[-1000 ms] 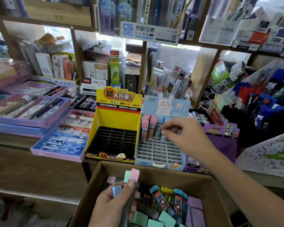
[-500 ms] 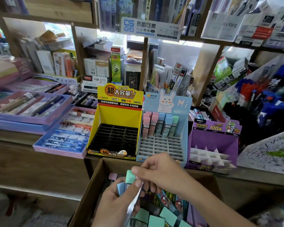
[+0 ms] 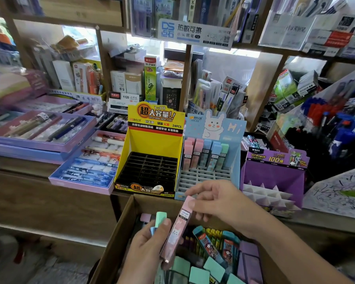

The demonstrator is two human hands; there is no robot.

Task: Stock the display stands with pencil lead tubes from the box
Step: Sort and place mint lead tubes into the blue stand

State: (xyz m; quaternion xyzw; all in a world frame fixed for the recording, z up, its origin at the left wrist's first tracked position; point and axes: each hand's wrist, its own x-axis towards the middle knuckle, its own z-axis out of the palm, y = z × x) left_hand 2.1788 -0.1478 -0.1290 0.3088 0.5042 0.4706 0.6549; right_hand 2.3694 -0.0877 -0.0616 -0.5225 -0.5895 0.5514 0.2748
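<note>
A cardboard box (image 3: pixel 119 232) at the bottom holds several pencil lead tubes with mint, pink and purple caps. My left hand (image 3: pixel 146 249) grips a small bunch of tubes, a mint cap (image 3: pixel 160 219) and a blue one showing. My right hand (image 3: pixel 217 198) pinches the top of a pink lead tube (image 3: pixel 177 228) and holds it slanted beside the bunch. The blue rabbit display stand (image 3: pixel 211 156) has several tubes upright in its back row; the front slots are bare. The yellow display stand (image 3: pixel 152 160) with black slots holds nothing. The purple display stand (image 3: pixel 273 177) on the right shows white dividers.
Purple trays of pens (image 3: pixel 39 132) and a blue tray (image 3: pixel 86 169) lie left on the wooden counter (image 3: pixel 29 187). Shelves above hold packed stationery. Bins of blue and red pens (image 3: pixel 334 119) stand at the right.
My right hand came back from the blue stand's back row to the box, met my left hand, and now has drawn a pink tube out of the bunch.
</note>
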